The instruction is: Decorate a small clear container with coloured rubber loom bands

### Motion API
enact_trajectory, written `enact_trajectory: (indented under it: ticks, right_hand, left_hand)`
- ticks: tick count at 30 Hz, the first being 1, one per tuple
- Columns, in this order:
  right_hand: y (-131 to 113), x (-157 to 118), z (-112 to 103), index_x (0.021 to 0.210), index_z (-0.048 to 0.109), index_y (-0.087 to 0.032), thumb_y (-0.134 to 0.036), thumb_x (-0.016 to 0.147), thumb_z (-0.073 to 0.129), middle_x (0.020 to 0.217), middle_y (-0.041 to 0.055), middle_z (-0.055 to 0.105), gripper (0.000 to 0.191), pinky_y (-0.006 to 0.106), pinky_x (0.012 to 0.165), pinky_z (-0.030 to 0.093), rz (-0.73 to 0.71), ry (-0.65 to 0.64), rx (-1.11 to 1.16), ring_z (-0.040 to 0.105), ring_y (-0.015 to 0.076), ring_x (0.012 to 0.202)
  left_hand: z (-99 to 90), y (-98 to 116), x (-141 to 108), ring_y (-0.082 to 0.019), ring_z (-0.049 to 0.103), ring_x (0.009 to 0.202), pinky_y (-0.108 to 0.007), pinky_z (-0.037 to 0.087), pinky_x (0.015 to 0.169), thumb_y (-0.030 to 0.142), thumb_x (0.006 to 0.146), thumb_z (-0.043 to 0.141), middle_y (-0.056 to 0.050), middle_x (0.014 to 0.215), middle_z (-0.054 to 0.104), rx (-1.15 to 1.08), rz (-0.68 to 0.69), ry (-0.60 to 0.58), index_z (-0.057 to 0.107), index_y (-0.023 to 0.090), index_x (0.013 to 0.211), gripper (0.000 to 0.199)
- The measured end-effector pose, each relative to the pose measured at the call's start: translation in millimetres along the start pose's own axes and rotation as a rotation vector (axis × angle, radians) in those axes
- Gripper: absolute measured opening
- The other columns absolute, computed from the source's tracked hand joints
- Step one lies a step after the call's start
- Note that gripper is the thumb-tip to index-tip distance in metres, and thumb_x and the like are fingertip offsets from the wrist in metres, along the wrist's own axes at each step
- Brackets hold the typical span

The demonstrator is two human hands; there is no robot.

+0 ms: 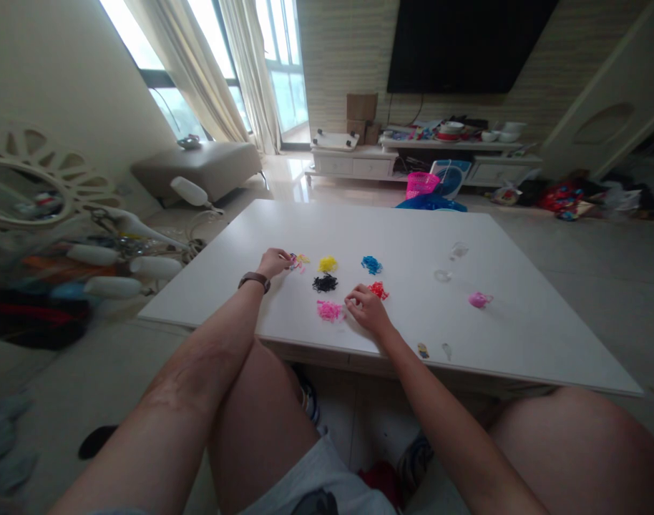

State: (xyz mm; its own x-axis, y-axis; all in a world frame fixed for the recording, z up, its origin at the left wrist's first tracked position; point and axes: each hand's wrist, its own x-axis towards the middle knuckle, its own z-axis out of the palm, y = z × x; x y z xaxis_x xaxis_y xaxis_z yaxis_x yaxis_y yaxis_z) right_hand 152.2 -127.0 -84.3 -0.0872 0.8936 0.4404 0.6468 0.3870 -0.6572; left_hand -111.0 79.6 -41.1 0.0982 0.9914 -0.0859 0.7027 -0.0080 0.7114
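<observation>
Small piles of tiny coloured pieces lie on the white table point(413, 236): yellow point(328, 265), black point(325, 283), blue point(371, 265), red point(379, 290) and pink point(328, 310). My left hand point(275, 262), with a dark watch on its wrist, touches a small mixed pile point(301, 260) at the left; its fingers are pinched together, and anything between them is too small to name. My right hand point(362, 306) is between the pink and red piles, partly covering the red one. Its fingertips are closed near the pink pile's right edge, and what they hold cannot be made out.
On the table's right are a pink object point(478, 300), a clear ring point(442, 275) and a clear piece point(459, 249). A small yellow figure point(423, 350) lies by the front edge. Beyond the table stands a pink basket point(419, 184).
</observation>
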Motion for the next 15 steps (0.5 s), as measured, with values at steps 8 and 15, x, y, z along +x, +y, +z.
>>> enact_trajectory:
  ticks: [8, 15]
  right_hand:
    - [2.6, -0.1, 1.2, 0.082, 0.067, -0.019, -0.022, 0.092, 0.058, 0.090, 0.0027, 0.057, 0.014, 0.028, 0.072, 0.043, 0.005, 0.004, 0.005, 0.055, 0.0136, 0.074]
    - [1.1, 0.2, 1.1, 0.082, 0.068, -0.019, -0.024, 0.093, 0.057, 0.090, 0.0031, 0.058, 0.016, 0.028, 0.073, 0.043, 0.020, -0.006, -0.004, 0.055, 0.0141, 0.075]
  left_hand:
    - [0.7, -5.2, 4.4, -0.013, 0.063, 0.062, -0.021, 0.046, 0.058, 0.033, 0.063, 0.083, -0.006, 0.066, 0.069, -0.112, -0.006, 0.006, 0.071, 0.012, 0.078, 0.029]
    - [9.4, 13.1, -1.8, -0.014, 0.061, 0.064, -0.022, 0.044, 0.058, 0.031, 0.064, 0.080, -0.006, 0.072, 0.073, -0.037, 0.204, -0.139, 0.076, 0.012, 0.078, 0.024]
